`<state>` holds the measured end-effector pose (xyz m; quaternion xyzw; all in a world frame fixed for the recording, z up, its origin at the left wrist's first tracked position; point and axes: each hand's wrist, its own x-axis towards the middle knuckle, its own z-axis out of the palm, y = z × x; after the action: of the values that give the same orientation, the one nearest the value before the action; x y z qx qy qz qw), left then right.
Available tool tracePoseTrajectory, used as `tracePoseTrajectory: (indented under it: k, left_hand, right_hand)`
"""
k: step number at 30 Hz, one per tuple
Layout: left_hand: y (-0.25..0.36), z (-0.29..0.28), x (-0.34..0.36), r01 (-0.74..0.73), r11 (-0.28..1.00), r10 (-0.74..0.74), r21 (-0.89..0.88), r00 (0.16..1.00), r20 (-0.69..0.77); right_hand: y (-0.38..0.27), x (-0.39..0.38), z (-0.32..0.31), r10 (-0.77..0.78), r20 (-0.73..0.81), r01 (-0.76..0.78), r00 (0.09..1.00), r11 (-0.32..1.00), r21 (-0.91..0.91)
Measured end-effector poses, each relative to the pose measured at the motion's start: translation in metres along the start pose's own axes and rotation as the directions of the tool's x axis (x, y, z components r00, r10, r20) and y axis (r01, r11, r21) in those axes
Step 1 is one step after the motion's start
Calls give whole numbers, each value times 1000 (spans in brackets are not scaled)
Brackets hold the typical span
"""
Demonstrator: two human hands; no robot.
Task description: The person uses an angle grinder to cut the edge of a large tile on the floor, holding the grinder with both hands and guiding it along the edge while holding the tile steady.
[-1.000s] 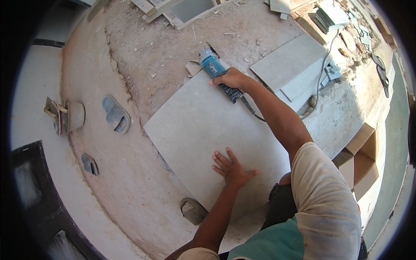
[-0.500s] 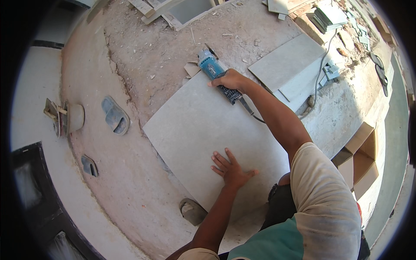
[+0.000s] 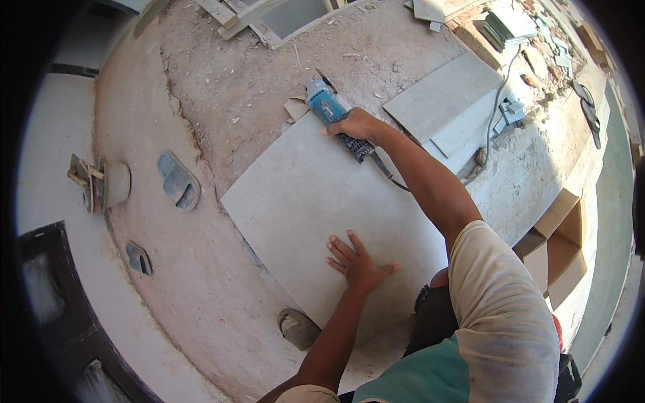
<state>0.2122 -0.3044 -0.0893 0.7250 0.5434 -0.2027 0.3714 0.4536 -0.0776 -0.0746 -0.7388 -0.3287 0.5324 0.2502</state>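
A large grey tile (image 3: 295,195) lies flat on the dusty floor before me. My right hand (image 3: 355,126) is wrapped round the body of a blue and black angle grinder (image 3: 328,107) at the tile's far corner. The grinder's disc (image 3: 326,79) points away from me, past the tile's far edge; whether it touches anything cannot be made out. From the grinder's rear a dark cord (image 3: 381,165) runs under my right arm. My left hand (image 3: 363,269) rests on the near part of the tile, palm down with its fingers spread.
More grey tiles (image 3: 447,101) lie at the right, with the power cord (image 3: 492,127) across them. An open cardboard box (image 3: 564,248) stands near right. Slippers (image 3: 179,180) and a bucket (image 3: 117,183) are at the left. Stacked tile pieces (image 3: 504,30) sit far right.
Almost nothing differs. Both hands and the grinder hold the same places, with only a very slight shift of the whole view.
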Motion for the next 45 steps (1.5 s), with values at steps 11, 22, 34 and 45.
tracePoseTrajectory:
  k: [11, 22, 34, 45]
  left_hand:
    - [-2, 3, -1, -12, 1000, 12, -3, 999, -33]
    - [-4, 5, 2, -11, 1000, 12, 2, 1000, -21]
    - [-3, 3, 1, -2, 1000, 2, 10, 1000, -14]
    - [1, -1, -2, -8, 1000, 8, -3, 1000, -26]
  right_hand:
    - [2, -4, -1, -9, 15, 9, 1000, 1000, 14]
    - [5, 2, -1, -7, 4, 7, 1000, 1000, -19]
    - [0, -7, -3, -3, 7, 3, 1000, 999, -46]
    - [-5, -20, -7, -21, 61, 22, 998, 999, -28]
